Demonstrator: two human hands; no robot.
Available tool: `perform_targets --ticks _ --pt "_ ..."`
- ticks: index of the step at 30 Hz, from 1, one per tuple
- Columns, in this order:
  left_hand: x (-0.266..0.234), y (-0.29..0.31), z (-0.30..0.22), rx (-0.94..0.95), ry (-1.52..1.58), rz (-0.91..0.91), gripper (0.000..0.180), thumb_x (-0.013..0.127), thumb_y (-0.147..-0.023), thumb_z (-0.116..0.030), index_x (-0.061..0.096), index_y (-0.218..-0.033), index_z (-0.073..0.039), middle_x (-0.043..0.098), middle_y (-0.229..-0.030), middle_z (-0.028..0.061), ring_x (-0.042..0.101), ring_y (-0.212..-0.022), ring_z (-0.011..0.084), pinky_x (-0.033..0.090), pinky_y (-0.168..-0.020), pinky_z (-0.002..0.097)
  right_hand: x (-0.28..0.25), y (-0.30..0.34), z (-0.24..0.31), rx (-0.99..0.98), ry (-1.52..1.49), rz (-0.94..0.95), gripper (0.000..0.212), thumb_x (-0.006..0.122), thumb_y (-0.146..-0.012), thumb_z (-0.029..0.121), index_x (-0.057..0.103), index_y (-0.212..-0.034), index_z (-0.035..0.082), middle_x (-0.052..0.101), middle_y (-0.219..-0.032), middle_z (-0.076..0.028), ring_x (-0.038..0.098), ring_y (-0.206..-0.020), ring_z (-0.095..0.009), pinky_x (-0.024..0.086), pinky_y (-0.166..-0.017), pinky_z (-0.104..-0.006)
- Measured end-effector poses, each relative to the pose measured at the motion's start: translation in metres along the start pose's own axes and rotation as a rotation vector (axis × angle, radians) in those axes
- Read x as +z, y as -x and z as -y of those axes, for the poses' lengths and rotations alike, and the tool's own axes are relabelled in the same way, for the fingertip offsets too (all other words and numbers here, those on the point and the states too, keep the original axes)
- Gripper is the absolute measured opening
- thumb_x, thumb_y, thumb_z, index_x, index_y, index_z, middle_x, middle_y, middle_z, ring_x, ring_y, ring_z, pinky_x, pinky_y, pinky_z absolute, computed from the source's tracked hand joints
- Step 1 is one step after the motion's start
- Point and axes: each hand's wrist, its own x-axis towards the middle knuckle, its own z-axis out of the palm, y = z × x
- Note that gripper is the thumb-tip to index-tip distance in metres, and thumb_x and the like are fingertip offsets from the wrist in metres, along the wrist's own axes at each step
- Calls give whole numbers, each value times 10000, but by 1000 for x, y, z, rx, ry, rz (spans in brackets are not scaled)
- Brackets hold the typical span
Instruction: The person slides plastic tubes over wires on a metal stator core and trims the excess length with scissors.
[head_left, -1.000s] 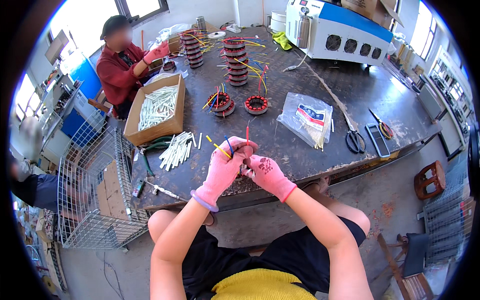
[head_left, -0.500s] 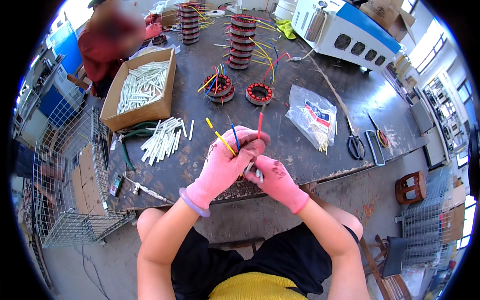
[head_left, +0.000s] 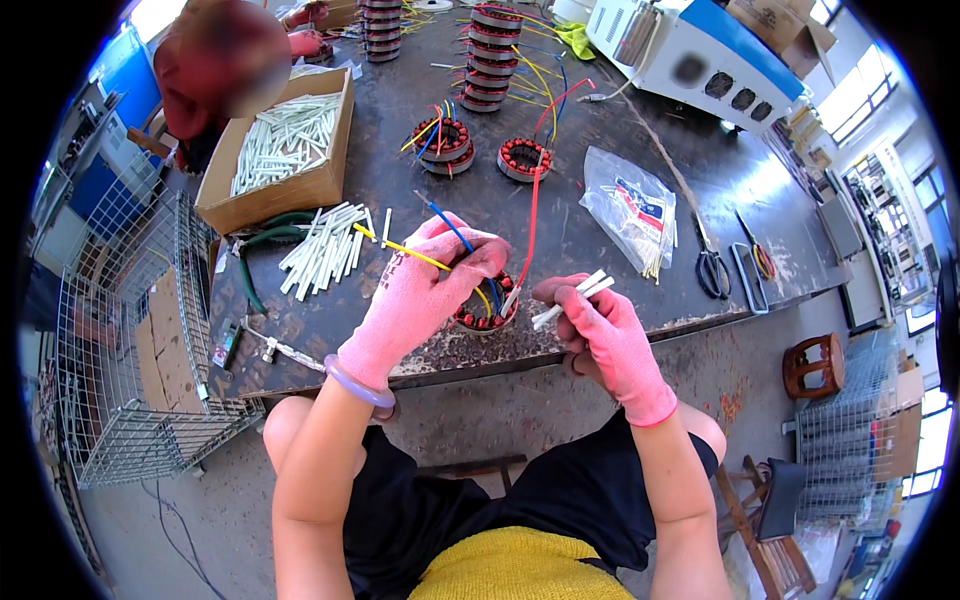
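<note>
My left hand point(head_left: 425, 285), in a pink glove, is closed on a blue wire point(head_left: 446, 218) and a yellow wire point(head_left: 398, 245) whose ends stick out past the fingers. Just beneath it, at the table's front edge, is a ring-shaped stator point(head_left: 484, 322) with red windings, partly hidden by the hand. From its right side a long red wire point(head_left: 533, 222) rises, with a pale piece near its base. To the right, apart from the stator, my gloved right hand point(head_left: 612, 345) pinches several short white sleeves point(head_left: 597, 284).
Loose white sleeves point(head_left: 325, 250) lie beside a cardboard box point(head_left: 235, 208) full of them. Green-handled pliers point(head_left: 247, 280) lie at left. Farther off stand stacked stators point(head_left: 490, 60) and a single stator point(head_left: 524, 160). A plastic bag point(head_left: 630, 210) and scissors point(head_left: 712, 272) are at right.
My hands have separated. The right one moved right with the white sleeves, and the left shifted slightly left and down. The stator below now shows, and the red wire stands longer in sight.
</note>
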Motion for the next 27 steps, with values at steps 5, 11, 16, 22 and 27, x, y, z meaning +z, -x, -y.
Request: perform_targets --ticks 5,11,16,22,27 --pt "3 0 0 -22 39 -25 199 622 -940 -133 711 -1062 -5 534 -950 29 533 -916 126 468 -824 269 -3 0 0 13 -3 -16 319 618 -974 283 666 -1177 41 506 -715 86 397 -595 -5 273 -518 -188" --pt "9 2 13 -10 159 -47 255 574 -1008 -229 676 -1117 -23 634 -1014 14 573 -942 89 478 -837 271 1 -3 9 -36 71 -64 300 618 -972 303 660 -1113 42 627 -826 47 496 -635 0 344 -541 -167" --pt "12 1 6 -57 211 -43 273 547 -1024 -254 669 -1106 -24 653 -959 2 568 -903 71 480 -814 256 1 -7 25 -123 128 -38 254 645 -957 269 660 -1067 41 630 -813 43 510 -650 -5 375 -563 -166" --pt "20 3 12 61 177 17 244 546 -1020 -214 598 -856 -41 596 -821 -9 525 -779 63 459 -693 249 25 -5 75 -312 183 -102 195 654 -951 243 671 -994 54 579 -740 37 464 -609 -3 332 -521 -162" --pt "16 5 10 327 -213 -34 61 617 -876 -80 588 -857 -30 559 -779 138 567 -773 365 451 -692 418 43 -15 105 -528 406 -136 125 658 -936 133 667 -999 25 592 -735 28 468 -603 -4 342 -514 -175"
